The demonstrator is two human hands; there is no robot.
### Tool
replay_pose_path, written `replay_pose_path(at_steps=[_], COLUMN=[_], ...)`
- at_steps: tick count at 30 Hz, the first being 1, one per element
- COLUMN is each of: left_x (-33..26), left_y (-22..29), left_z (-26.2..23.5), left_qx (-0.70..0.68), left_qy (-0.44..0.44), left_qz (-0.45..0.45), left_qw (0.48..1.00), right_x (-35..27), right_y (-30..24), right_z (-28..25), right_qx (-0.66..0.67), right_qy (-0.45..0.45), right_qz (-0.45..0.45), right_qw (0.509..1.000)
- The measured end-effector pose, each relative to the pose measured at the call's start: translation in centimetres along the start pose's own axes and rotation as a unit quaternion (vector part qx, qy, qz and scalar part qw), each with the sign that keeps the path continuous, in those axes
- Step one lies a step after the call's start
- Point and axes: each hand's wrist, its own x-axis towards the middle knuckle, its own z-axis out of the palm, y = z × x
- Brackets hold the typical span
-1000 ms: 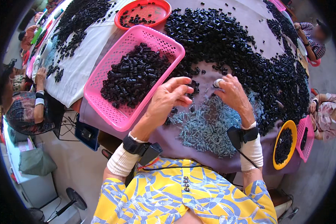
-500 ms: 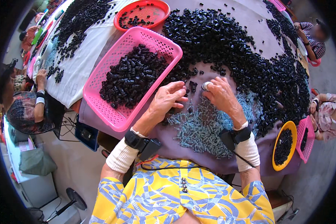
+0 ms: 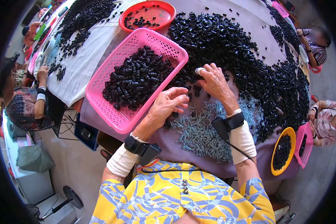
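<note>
basket (image 3: 117,118): pink | parts (image 3: 212,39): black | springs (image 3: 203,138): blue-grey | shirt (image 3: 149,191): yellow (blue-and-white swirls)

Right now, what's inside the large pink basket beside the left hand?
The pink basket holds a heap of small black pieces. Bare pink mesh shows around the heap. The pile covers the floor beneath it, so anything under the top pieces can't be seen.

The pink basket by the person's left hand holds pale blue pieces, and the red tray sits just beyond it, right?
Not quite: in the head view, the pieces in the pink basket by the left hand are black, not pale blue. The red tray does sit just beyond the basket.
</note>
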Motion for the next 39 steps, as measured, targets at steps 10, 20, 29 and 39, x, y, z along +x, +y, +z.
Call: replay_pose_path(at_steps=[10,20,29,39], left_x=[0.5,1.8,0.0,-1.4], left_y=[0.1,-0.3,1.6,1.3], left_z=[0.5,3.6,2.0,0.8], left_qx=[-0.006,-0.087,-0.062,-0.047], left_qy=[-0.008,-0.034,0.049,0.058], left_qz=[-0.005,0.078,0.075,0.071], left_qw=[1.0,0.993,0.994,0.995], right_x=[-2.3,-3.8,-5.1,-5.0], right_y=[0.4,-3.0,-3.7,-6.9], right_z=[-1.1,-4.1,-3.7,-1.2], right_qx=[-0.006,0.328,0.195,-0.011], right_qy=[-0.016,0.078,-0.006,-0.105], right_qz=[0.001,0.122,0.02,-0.081], right_qw=[1.0,0.933,0.981,0.991])
